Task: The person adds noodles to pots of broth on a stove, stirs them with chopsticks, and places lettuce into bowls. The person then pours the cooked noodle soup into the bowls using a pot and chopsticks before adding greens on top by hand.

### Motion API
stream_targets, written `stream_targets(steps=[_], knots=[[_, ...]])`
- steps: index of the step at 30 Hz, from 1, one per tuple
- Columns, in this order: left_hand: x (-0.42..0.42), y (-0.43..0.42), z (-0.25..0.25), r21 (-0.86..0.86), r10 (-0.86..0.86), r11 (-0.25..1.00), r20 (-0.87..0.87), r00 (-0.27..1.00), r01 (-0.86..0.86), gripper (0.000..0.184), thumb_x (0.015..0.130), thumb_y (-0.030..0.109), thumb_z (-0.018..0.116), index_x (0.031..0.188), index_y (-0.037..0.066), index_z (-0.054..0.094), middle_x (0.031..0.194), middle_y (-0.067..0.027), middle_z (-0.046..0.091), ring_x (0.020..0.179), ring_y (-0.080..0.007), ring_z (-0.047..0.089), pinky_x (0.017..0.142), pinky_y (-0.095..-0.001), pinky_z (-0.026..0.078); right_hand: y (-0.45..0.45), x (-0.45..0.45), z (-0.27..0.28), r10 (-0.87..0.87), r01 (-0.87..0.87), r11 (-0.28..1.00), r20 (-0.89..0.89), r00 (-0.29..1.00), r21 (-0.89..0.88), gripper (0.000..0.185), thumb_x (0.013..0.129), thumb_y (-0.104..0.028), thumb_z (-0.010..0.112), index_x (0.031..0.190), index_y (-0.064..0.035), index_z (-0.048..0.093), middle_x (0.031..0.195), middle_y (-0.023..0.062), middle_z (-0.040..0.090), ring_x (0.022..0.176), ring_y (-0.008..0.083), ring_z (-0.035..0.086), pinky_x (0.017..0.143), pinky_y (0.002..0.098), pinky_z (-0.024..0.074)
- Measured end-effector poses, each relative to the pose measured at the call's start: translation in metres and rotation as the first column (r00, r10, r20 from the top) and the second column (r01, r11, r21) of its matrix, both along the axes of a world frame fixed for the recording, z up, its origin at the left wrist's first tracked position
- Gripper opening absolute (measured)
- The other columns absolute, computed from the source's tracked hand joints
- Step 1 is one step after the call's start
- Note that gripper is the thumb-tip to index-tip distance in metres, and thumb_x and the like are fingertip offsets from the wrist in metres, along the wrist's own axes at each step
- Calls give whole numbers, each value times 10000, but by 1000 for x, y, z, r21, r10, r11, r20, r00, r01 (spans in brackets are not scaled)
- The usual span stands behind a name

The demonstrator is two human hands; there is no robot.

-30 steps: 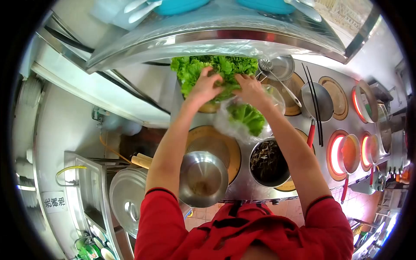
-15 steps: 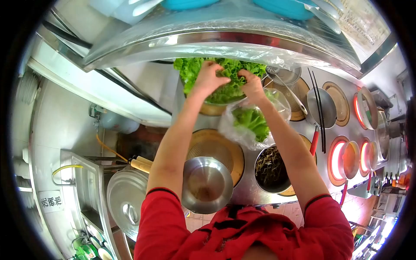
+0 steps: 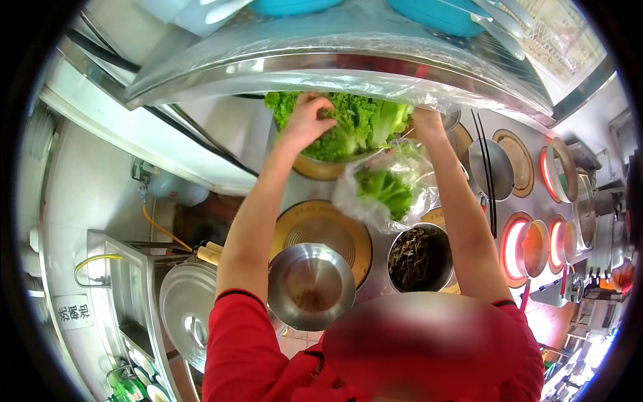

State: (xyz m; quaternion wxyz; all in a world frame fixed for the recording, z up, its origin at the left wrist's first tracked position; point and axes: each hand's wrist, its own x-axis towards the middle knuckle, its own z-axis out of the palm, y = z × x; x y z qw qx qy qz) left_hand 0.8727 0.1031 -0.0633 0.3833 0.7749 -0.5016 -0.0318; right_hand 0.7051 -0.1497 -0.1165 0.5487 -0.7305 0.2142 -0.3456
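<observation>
Green leaf lettuce (image 3: 351, 120) is heaped in a round metal container under the shelf. My left hand (image 3: 308, 120) rests at the left of the heap, thumb and fingers apart over the leaves. At the right end, my right hand (image 3: 426, 122) closes on the base of a paler lettuce leaf (image 3: 390, 122); the shelf edge partly hides its fingertips. Just below the heap lies a clear plastic bag (image 3: 420, 175) with more lettuce (image 3: 385, 191) inside. A pot of dark, shredded food (image 3: 416, 258) stands beneath my right forearm.
An empty-looking steel pan (image 3: 312, 287) overlaps a round burner plate (image 3: 335, 234). To the right are a saucepan (image 3: 494, 167) with long chopsticks (image 3: 487, 171) across it and glowing burners (image 3: 516, 248). The plastic-covered shelf (image 3: 348, 61) overhangs the lettuce. A large lid (image 3: 194, 305) sits lower left.
My right hand has moved right and away from my left, to the heap's right end, where a paler leaf now shows. My left hand has shifted slightly left. A red cap brim has come into view.
</observation>
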Motion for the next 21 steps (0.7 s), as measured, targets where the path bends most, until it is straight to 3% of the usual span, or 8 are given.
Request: stream_targets(steps=[1, 6, 8, 11, 14, 15, 18, 21], knots=[[-1, 1, 0, 5, 0, 1000, -25, 1000, 0, 331, 726, 178, 743, 1016, 85, 613, 1155, -127, 472, 1067, -274, 496, 892, -345, 437, -4, -6, 4, 25, -28, 969, 15, 1000, 245, 191, 830, -23, 543, 1012, -29, 602, 891, 67, 621, 809, 164, 589, 621, 313, 472], [-29, 4, 32, 44, 54, 997, 117, 992, -60, 272, 752, 190, 701, 990, 82, 625, 1122, -158, 498, 1075, -297, 483, 919, -384, 426, 26, -33, 35, 15, -226, 757, 330, 944, 613, 161, 797, 3, 633, 931, -87, 633, 871, 48, 639, 840, 161, 612, 715, 305, 515], [-49, 7, 51, 64, 142, 983, 340, 930, -174, 257, 767, 187, 688, 997, 90, 625, 1113, -152, 500, 1048, -293, 499, 911, -397, 430, 21, -43, 30, 72, -335, 689, 400, 914, 643, 159, 812, -74, 659, 966, -102, 627, 931, 48, 643, 848, 183, 613, 775, 317, 519], [-59, 6, 58, -57, 24, 998, 332, 943, -6, 211, 800, 193, 653, 981, 88, 627, 1074, -138, 520, 1006, -292, 519, 904, -406, 434, 34, -61, 42, -3, -441, 458, 497, 868, 772, 203, 828, -163, 661, 1014, -93, 617, 1018, 66, 630, 888, 185, 602, 807, 316, 504], [-69, -3, 48, 145, -136, 984, 268, 954, 100, 205, 817, 193, 639, 999, 100, 623, 1025, -93, 535, 1037, -300, 499, 888, -390, 428, 50, -84, 43, -3, -604, 390, 656, 754, 696, 219, 826, -205, 666, 1012, -98, 624, 1037, 69, 632, 912, 178, 600, 831, 308, 495], [-74, -5, 44, 120, -154, 985, 273, 950, 125, 190, 821, 191, 629, 971, 75, 625, 989, -97, 557, 986, -289, 537, 852, -386, 449, 66, -89, 52, -147, -518, 410, 615, 775, 751, 236, 818, -222, 675, 1010, -93, 630, 1036, 57, 642, 923, 169, 603, 830, 299, 499], [-85, -13, 31, 141, -197, 975, 179, 964, 173, 179, 826, 184, 621, 968, 77, 622, 975, -91, 572, 925, -280, 572, 817, -372, 472, 68, -101, 40, -218, -414, 365, 508, 833, 834, 228, 803, -211, 688, 990, -92, 635, 1018, 55, 650, 921, 163, 609, 809, 290, 509], [-92, -18, 29, 297, -217, 942, 184, 959, 156, 183, 825, 164, 612, 998, 104, 615, 991, -80, 598, 912, -278, 595, 777, -384, 489, 71, -118, 38, -131, -506, 350, 576, 807, 788, 250, 862, -209, 621, 1073, -76, 602, 1040, 52, 644, 923, 161, 616, 739, 272, 538]])
